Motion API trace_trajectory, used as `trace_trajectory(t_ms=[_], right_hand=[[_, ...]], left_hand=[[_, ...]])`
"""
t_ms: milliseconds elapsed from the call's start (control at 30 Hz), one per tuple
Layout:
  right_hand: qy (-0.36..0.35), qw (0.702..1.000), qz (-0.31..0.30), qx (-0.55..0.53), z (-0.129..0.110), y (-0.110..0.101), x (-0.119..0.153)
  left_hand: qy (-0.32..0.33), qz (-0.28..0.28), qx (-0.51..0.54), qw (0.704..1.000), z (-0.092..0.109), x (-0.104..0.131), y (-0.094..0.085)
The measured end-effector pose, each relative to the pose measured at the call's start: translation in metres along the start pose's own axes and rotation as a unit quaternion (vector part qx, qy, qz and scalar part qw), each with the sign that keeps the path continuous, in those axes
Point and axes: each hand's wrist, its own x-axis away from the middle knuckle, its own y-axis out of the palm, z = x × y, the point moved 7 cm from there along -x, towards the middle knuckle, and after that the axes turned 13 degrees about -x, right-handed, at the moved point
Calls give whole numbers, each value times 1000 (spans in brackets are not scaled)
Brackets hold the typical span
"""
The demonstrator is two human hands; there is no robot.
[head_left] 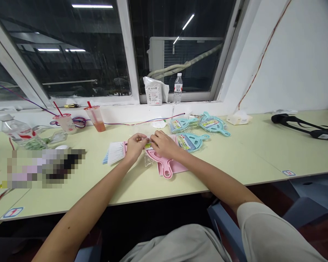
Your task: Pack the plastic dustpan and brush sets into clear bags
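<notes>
Both my hands meet over a pink dustpan (164, 164) with a round handle hole, which lies near the middle of the table. My left hand (136, 146) is closed at its left edge, fingertips pinched on something small. My right hand (164, 145) is closed above the pan, its fingers curled over clear wrapping (148, 160). What the fingertips hold is too small to name. White-bristled brushes (116, 153) lie left of my left hand, blue bristles beneath. Beyond my right hand is a wrapped teal dustpan set (192, 142).
Two more wrapped teal sets (182, 124) (213, 124) lie behind. Cups with red straws (98, 120), a large bottle (19, 133) and cables stand left. A black headset-like strap (303, 125) and tissue pack (239, 118) are right. A small bottle (178, 89) stands on the sill.
</notes>
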Motion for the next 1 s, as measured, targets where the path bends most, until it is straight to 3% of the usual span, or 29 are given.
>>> trace_trajectory(t_ms=[233,300,467,533,700,833,1000], right_hand=[[43,994,-57,83,31,-1,2],[29,994,-46,95,26,-3,1],[-82,995,-23,46,-4,2,-3],[-88,995,-23,35,-4,3,-4],[-39,998,-25,45,33,-8,-1],[19,999,14,34,70,-24,8],[108,979,109,-135,99,-35,16]], left_hand=[[-4,39,19,999,-6,-1,-4],[-3,42,17,999,-6,-2,-4],[9,47,15,999,-4,-2,-3],[11,51,19,998,-3,0,-3],[-6,60,29,998,-4,1,-7],[-7,83,28,996,1,0,-15],[-24,96,58,993,4,-1,-19]])
